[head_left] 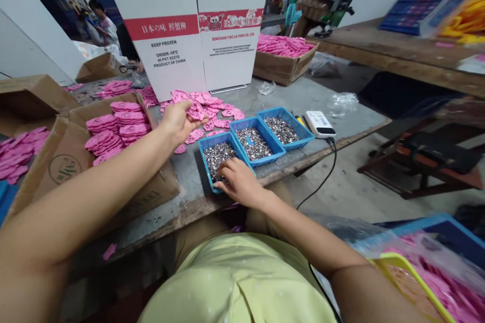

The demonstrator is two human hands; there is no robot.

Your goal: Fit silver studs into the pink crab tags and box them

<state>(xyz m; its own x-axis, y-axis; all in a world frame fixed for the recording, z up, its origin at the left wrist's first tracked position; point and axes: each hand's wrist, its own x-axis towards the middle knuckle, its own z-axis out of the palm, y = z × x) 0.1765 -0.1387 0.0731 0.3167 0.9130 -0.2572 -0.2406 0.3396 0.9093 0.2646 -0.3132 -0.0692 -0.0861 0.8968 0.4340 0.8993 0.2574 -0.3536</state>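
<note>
My left hand [181, 121] is closed on a pink flat plastic piece [196, 111], held above a loose heap of the same pink pieces [215, 111] on the grey table. My right hand [239, 181] reaches into the nearest of three blue trays [206, 141], fingers curled down among small silvery metal parts [220, 154]. Whether these fingers hold any part is hidden. The two other blue trays [261, 126] [299, 126] beside it also hold silvery parts.
An open cardboard box [64, 156] with stacked pink pieces sits at left. A tall white carton [197, 25] stands behind the heap. A white device [320, 123] with a black cable lies near the table's edge. Another box of pink pieces [284, 55] is farther back. A person sits far left.
</note>
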